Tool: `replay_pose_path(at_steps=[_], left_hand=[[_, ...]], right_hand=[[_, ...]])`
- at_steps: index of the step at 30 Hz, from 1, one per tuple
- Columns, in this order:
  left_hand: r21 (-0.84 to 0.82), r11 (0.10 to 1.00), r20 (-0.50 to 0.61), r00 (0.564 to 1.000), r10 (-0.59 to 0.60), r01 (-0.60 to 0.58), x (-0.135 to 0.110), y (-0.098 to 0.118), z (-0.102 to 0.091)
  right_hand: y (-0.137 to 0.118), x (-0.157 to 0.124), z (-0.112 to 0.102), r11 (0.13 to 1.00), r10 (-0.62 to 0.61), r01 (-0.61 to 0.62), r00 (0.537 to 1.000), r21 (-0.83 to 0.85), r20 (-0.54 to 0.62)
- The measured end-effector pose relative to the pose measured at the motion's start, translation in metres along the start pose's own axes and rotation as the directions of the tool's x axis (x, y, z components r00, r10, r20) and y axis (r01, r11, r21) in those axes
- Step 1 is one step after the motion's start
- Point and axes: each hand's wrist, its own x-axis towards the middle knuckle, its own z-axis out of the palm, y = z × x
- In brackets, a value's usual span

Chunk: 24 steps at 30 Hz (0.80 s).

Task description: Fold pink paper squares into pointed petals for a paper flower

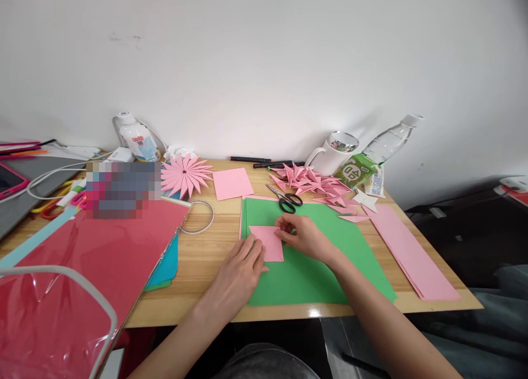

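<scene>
A small pink paper square (270, 246) lies on a stack of green paper (313, 283) in front of me. My left hand (245, 266) rests flat on the square's left side, fingers stretched out. With thumb and fingers pinched together, my right hand (299, 235) grips the square's upper right edge. Just above the right hand, black-handled scissors (287, 202) lie with their blades pointing up and left. Farther back sits a pile of folded pink paper pieces (309, 180). A pink pleated paper flower (185, 172) and another pink square (232, 183) lie back left.
Pink paper strips (412, 252) lie at the right. A mug (332, 150), a green carton (358, 170) and a tilted water bottle (391, 139) stand behind. At left are a red paper pack (136, 241), a tape roll (198, 217) and a white bottle (138, 139).
</scene>
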Motion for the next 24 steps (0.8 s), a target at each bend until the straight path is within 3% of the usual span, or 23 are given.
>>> replay_pose_path(at_steps=[3,8,13,24], left_hand=[[-0.040,0.999,-0.006,1.000,0.002,-0.002,0.001,-0.004,-0.001],[-0.088,0.996,0.055,0.998,0.017,-0.012,0.004,-0.007,-0.005],[-0.106,0.994,0.095,0.995,0.018,-0.008,0.006,-0.006,-0.005],[-0.060,0.996,0.012,0.998,0.069,-0.069,0.006,-0.009,-0.003]], right_hand=[[0.000,0.002,-0.003,0.999,-0.009,0.008,1.000,-0.033,-0.023],[0.001,0.009,-0.006,0.998,-0.053,0.052,0.998,0.023,0.043],[0.007,0.013,0.001,0.999,-0.041,0.040,0.999,0.033,0.010],[0.014,0.013,0.002,0.995,-0.093,0.094,0.996,0.026,-0.006]])
